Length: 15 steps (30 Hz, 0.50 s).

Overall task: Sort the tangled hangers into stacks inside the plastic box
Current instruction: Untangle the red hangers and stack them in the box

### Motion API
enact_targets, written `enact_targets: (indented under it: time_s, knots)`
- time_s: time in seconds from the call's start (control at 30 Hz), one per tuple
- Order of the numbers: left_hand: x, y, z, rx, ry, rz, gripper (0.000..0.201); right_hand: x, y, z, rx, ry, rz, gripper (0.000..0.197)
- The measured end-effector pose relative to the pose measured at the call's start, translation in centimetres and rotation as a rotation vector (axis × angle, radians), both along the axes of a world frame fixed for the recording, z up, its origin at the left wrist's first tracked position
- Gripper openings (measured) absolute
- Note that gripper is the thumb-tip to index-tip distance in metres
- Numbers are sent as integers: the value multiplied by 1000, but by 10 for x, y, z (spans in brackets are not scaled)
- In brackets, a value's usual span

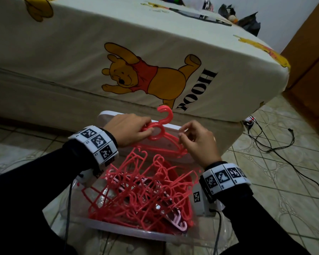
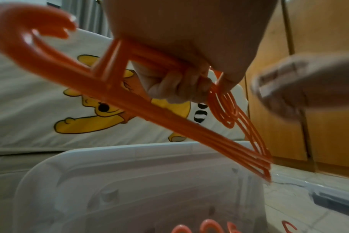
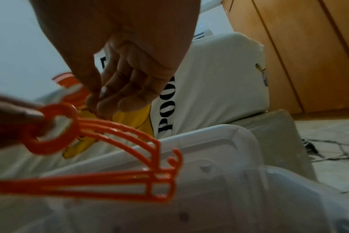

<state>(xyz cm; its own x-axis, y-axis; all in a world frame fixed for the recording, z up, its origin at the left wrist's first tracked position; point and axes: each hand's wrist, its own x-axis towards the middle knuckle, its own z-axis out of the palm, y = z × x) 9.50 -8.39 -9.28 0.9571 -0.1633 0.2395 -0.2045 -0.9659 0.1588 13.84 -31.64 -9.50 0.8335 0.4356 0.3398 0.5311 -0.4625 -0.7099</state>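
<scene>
My left hand (image 1: 136, 130) grips a small bunch of coral hangers (image 1: 159, 134) at their round necks, hooks pointing up toward the bed. The left wrist view shows my fingers (image 2: 179, 93) curled round the bunched hangers (image 2: 130, 100). My right hand (image 1: 190, 138) hovers just right of the bunch, fingers loosely curled and holding nothing; in its wrist view the fingertips (image 3: 118, 100) hang above the hangers (image 3: 110, 184). Below lies a tangled pile of coral hangers (image 1: 140, 190) in the clear plastic box (image 1: 129, 230), with a few pale pink hangers (image 1: 177, 221) at its near right.
A white lid-like panel (image 1: 107, 117) stands behind the box against a bed with a cartoon-bear sheet (image 1: 63, 52). Black cables (image 1: 276, 144) trail over the tile floor at right, beside a wooden wardrobe (image 1: 311, 61).
</scene>
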Motion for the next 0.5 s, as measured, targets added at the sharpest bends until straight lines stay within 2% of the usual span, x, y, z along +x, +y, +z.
enact_targets:
  time_s: [0.13, 0.2, 0.33, 0.5]
  knots:
    - [1, 6, 2, -2, -49, 126, 29, 10, -1, -33, -526, 123, 106, 6]
    - [1, 8, 2, -43, -36, 140, 30, 8, 4, -53, -745, 126, 144, 14]
    - [0, 8, 4, -117, -30, 123, 26, -8, 19, -90, -1052, 113, 242, 24]
    - [0, 9, 7, -189, -15, 114, 23, -21, 27, -115, -1235, 86, 323, 29]
